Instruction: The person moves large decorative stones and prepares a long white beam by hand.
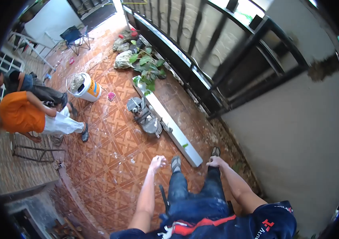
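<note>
Fisheye rim blacks out all corners. Left hand (158, 162) is curled and small, so whether it holds anything is unclear. Right hand (215, 161) rests on the knee, its fingers too small to separate. Person's own torso is cut off by the bottom edge. Person in orange shirt (18, 113) is partly clipped by the dark left rim. Contents of the white bucket (85, 87) are unclear. Grey machine parts (145, 115) by the white beam (169, 127) are unidentifiable. Small pink object (111, 96) is too tiny to name.
</note>
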`<move>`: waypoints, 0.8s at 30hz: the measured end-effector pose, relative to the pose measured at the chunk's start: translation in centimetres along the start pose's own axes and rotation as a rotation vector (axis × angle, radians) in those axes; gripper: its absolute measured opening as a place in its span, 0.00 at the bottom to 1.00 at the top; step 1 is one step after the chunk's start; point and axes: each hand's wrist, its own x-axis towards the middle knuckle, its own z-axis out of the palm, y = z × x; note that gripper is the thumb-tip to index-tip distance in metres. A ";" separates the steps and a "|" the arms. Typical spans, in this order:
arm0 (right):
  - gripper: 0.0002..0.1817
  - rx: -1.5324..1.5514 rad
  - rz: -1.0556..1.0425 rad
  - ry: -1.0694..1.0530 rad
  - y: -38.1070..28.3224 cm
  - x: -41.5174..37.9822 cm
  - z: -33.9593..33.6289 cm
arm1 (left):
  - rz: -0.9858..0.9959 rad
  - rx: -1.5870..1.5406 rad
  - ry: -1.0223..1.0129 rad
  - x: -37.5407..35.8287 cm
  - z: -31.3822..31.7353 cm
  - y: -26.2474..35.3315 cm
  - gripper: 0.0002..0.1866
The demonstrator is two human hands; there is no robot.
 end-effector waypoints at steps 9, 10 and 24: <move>0.64 -0.119 -0.048 -0.060 1.7 32.7 4.1 | -0.055 -0.252 0.297 24.1 11.4 -14.9 0.18; 0.63 -0.012 -0.071 0.040 2.5 35.6 5.3 | 0.001 -0.262 0.355 26.7 13.1 -17.2 0.25; 0.62 0.302 -0.152 -0.125 3.4 49.5 13.5 | 0.165 -0.474 0.269 40.9 14.0 -21.4 0.58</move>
